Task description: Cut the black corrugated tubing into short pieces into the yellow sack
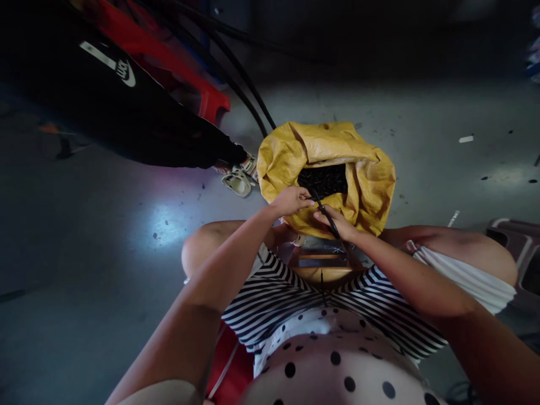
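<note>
A yellow sack (329, 143) with its rim folded down stands between my knees. Inside its opening lie many small black pieces (323, 180). My right hand (335, 220) is closed around a dark tool (329, 219), whose thin front end points up and left toward the opening. My left hand (293, 200) is over the near left rim of the sack, its fingers pinched close to the tool's tip. Whatever lies between those fingers is too small to make out.
Another person's dark trouser leg (169, 124) and light clog (237, 183) are left of the sack. Behind them are a red plastic stool (202, 90) and black cables (240, 73). A wooden frame (323, 273) is between my legs, and a grey plastic object (512, 239) is at far right.
</note>
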`<state>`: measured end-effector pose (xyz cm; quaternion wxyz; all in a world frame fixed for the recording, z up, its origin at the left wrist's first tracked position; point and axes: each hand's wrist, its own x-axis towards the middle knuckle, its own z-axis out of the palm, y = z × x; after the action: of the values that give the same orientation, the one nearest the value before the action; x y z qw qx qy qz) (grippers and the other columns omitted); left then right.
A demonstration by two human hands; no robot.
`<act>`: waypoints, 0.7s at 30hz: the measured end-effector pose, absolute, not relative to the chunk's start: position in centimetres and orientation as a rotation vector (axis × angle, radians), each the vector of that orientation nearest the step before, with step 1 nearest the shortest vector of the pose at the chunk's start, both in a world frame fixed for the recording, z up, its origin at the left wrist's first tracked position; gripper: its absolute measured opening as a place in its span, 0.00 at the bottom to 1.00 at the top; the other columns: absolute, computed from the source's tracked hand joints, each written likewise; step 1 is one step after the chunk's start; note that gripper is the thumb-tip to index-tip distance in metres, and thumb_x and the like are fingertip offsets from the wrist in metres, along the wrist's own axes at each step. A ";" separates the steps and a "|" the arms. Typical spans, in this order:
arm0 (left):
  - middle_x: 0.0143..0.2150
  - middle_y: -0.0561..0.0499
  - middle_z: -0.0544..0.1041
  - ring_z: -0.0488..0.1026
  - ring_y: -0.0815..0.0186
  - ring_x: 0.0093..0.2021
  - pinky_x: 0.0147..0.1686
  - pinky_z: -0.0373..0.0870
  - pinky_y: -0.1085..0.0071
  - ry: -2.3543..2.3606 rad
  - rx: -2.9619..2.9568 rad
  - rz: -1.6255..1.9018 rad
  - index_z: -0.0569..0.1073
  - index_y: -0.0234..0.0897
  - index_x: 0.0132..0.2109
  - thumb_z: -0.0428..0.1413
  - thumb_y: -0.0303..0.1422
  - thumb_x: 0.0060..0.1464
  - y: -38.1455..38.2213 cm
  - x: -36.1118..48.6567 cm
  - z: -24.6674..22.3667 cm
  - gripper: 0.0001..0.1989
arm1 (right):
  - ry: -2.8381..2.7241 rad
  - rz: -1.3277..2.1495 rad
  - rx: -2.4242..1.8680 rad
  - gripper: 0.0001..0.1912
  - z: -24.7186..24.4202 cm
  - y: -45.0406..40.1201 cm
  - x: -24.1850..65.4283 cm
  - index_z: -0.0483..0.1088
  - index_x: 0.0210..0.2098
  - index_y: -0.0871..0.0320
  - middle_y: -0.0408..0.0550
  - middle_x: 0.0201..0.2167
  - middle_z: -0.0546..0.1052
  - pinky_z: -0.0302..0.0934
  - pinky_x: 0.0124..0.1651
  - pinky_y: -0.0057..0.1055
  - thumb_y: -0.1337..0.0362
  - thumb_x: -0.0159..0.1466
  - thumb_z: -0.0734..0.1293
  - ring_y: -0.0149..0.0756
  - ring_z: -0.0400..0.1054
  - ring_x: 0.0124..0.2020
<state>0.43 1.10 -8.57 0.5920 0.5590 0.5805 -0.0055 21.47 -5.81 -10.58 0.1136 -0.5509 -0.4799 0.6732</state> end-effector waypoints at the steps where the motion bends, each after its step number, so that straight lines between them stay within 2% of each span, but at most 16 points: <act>1: 0.29 0.52 0.78 0.74 0.68 0.27 0.29 0.68 0.74 1.347 1.335 -0.024 0.80 0.36 0.41 0.64 0.39 0.57 1.1 0.5 -8.5 0.11 | -1.403 1.996 -1.616 0.27 -10.6 -5.8 21.5 0.69 0.43 0.56 0.45 0.31 0.73 0.61 0.38 0.34 0.37 0.64 0.67 0.40 0.68 0.36; 7: 0.29 0.52 0.79 0.75 0.66 0.30 0.31 0.65 0.72 1.361 1.505 -0.078 0.82 0.36 0.39 0.61 0.38 0.57 0.9 0.9 -8.9 0.10 | -1.457 1.936 -1.627 0.30 -11.2 -6.0 21.6 0.67 0.33 0.54 0.41 0.25 0.68 0.57 0.33 0.31 0.32 0.63 0.65 0.36 0.64 0.29; 12: 0.24 0.55 0.74 0.71 0.68 0.25 0.28 0.65 0.74 1.341 1.423 -0.097 0.80 0.36 0.37 0.60 0.38 0.58 0.8 0.8 -8.9 0.10 | -1.566 1.800 -1.600 0.29 -11.9 -6.2 21.7 0.66 0.27 0.55 0.40 0.23 0.65 0.52 0.31 0.30 0.34 0.62 0.65 0.32 0.59 0.27; 17: 0.26 0.54 0.75 0.71 0.70 0.24 0.26 0.68 0.75 1.366 1.204 -0.104 0.79 0.35 0.39 0.61 0.36 0.59 1.1 0.4 -8.6 0.08 | -1.587 1.775 -1.598 0.23 -12.0 -6.3 21.7 0.69 0.27 0.56 0.41 0.23 0.68 0.52 0.31 0.30 0.42 0.59 0.66 0.32 0.59 0.26; 21: 0.33 0.48 0.81 0.77 0.66 0.30 0.31 0.73 0.72 1.360 1.192 -0.143 0.81 0.35 0.46 0.63 0.42 0.59 1.3 -0.1 -9.1 0.15 | -1.508 1.669 -1.668 0.22 -12.4 -6.1 22.0 0.72 0.30 0.57 0.45 0.24 0.70 0.55 0.30 0.31 0.43 0.58 0.68 0.35 0.62 0.26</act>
<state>-0.13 1.27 -9.12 0.6162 0.5175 0.5905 -0.0620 21.96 -6.06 -12.41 0.1699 -0.5869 -0.5308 0.5874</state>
